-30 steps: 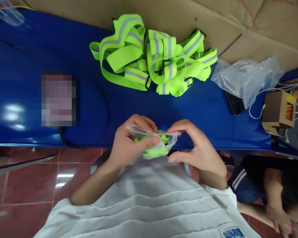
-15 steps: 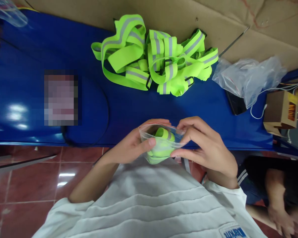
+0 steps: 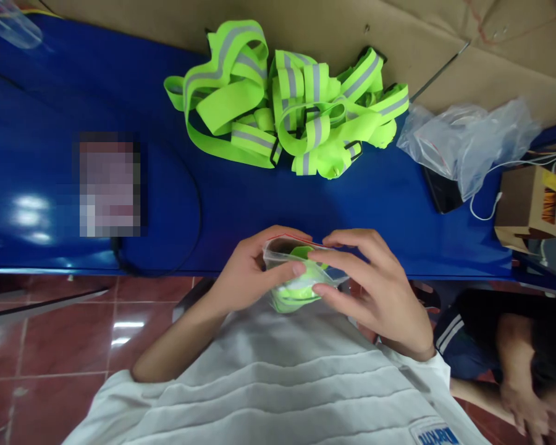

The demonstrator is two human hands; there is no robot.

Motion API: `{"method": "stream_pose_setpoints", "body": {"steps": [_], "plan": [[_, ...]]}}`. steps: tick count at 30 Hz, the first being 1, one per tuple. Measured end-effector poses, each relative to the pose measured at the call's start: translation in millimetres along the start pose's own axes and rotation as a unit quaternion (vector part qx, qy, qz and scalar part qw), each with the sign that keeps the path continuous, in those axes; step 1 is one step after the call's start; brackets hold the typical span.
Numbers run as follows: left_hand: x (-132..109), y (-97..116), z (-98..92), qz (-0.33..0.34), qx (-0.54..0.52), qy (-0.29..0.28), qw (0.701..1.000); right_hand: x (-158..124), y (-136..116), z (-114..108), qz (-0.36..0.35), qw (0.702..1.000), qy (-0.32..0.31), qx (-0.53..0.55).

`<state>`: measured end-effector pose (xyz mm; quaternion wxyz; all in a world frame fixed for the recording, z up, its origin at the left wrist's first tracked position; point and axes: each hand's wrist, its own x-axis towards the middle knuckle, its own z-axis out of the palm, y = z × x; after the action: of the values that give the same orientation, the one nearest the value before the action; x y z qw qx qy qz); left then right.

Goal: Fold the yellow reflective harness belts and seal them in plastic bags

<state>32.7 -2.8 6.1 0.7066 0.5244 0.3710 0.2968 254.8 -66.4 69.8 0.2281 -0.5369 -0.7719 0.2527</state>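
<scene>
Both hands hold a small clear zip bag (image 3: 293, 272) with a folded neon-green reflective strap inside, just in front of the near edge of the blue table (image 3: 241, 204). My left hand (image 3: 245, 272) grips the bag's left side, thumb across its front. My right hand (image 3: 375, 290) reaches over the bag's right side, its fingers curled onto the bag's top. A pile of neon-green reflective straps (image 3: 287, 105) with grey stripes and black buckles lies at the table's far side.
Crumpled clear plastic bags (image 3: 467, 142) cover a black phone (image 3: 442, 191) at right, beside a small cardboard box (image 3: 528, 204) with white cables. Brown cardboard (image 3: 445, 37) lies beyond the table. Another person's arm and hand (image 3: 519, 383) show at lower right. A black cable (image 3: 189, 185) loops on the table.
The bag has turned in my hands. My right hand's fingers moved from the bag's right edge over its top toward my left thumb.
</scene>
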Motion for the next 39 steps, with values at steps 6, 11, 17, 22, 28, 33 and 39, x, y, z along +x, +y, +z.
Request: {"method": "stream_pose_setpoints", "body": {"steps": [6, 11, 17, 22, 28, 33, 39], "plan": [[-3, -3, 7.1, 0.02, -0.009, 0.0, 1.0, 8, 0, -2, -0.032, 0.991, -0.105, -0.082], [-7, -4, 13.6, 0.01, 0.011, 0.025, 1.0, 12, -1, -10, -0.033, 0.979, -0.135, -0.15], [-9, 1, 9.0, 0.015, 0.012, 0.073, 0.997, 11, 0, -17, -0.084, 0.978, -0.147, -0.119], [-11, 4, 3.5, 0.044, 0.013, 0.079, 0.996, 9, -2, -20, -0.087, 0.984, -0.101, -0.117], [-13, 7, 11.1, 0.111, 0.016, 0.019, 0.994, 12, 2, -8, -0.042, 0.976, -0.136, -0.166], [-17, 5, 18.3, 0.236, 0.016, 0.063, 0.97, 19, 12, 8, -0.028, 0.957, -0.272, -0.098], [-18, -23, 8.6, 0.121, 0.097, 0.098, 0.983, 26, 17, 4, -0.01, 0.972, -0.235, -0.012]]}}
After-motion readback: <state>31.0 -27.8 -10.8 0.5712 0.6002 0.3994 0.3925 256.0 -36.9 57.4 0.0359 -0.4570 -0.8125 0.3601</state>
